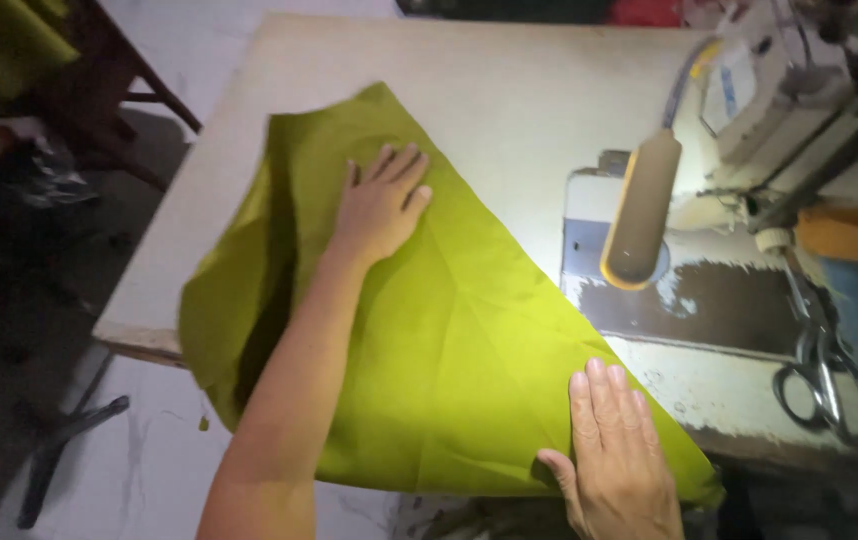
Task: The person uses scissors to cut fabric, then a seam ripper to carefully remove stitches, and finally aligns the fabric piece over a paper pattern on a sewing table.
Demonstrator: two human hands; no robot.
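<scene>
Hands [381,205] [617,452] flat on green cloth [449,340]

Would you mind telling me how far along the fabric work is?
Done: the green fabric lies spread on the table. In hand: the left hand and right hand press it flat. Left: it has not reached the sewing machine; the scissors lie untouched.

place: sewing workshop | signs: sewing machine [749,130] with lamp [641,212], scissors [829,380] (right of hands), worn worktable [509,90]
</scene>
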